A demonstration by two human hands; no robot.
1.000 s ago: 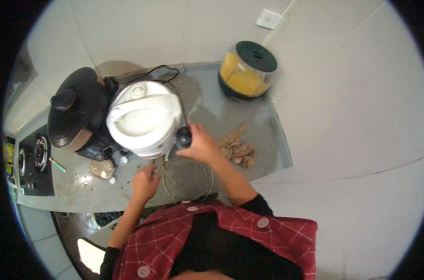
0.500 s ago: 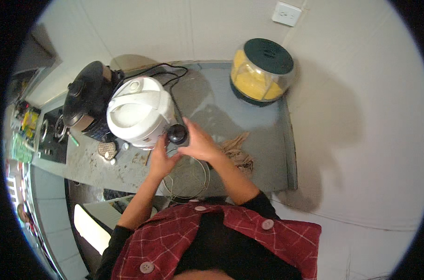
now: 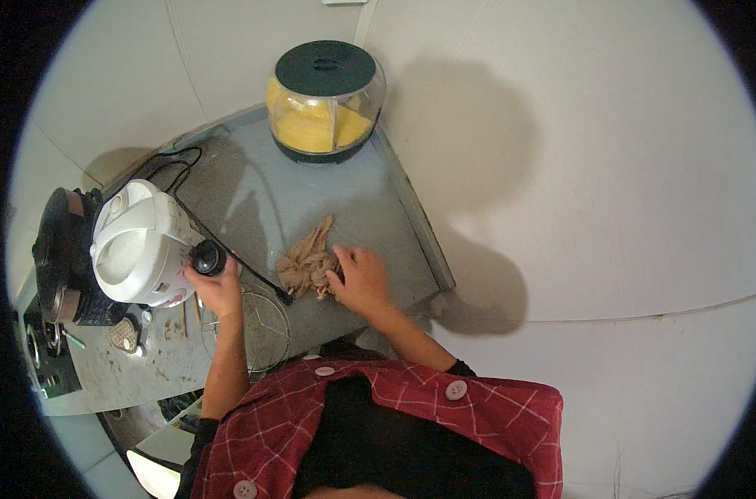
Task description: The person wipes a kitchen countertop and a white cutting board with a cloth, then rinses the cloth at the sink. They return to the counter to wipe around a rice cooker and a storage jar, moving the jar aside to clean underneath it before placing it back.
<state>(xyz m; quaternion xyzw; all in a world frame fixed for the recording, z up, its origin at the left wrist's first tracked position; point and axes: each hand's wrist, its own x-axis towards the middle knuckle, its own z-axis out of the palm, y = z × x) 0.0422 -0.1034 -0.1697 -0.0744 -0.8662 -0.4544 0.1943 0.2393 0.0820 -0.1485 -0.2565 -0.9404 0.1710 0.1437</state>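
My left hand (image 3: 220, 287) is closed around a small bottle with a round black cap (image 3: 208, 257); its body is mostly hidden by my fingers and the white cooker. Right beside it stands a white rice cooker (image 3: 137, 241) with its lid down. My right hand (image 3: 361, 281) has its thumb and fingers curled at the right edge of a crumpled brown cloth (image 3: 305, 264) on the grey counter. How much of the cloth is inside the grip is partly hidden. Between my forearms lies a round wire rack (image 3: 265, 337), near the counter's front edge.
A black cooker (image 3: 62, 258) stands left of the white one. A black power cord (image 3: 228, 249) runs across the counter to a plug near the cloth. At the back, a clear dark-lidded container (image 3: 324, 121) holds yellow grain. A brown woven pad (image 3: 124, 334) lies front left.
My right hand has let go of the bottle and moved right to the cloth. My left hand keeps the bottle. The whole view has swung to the right.
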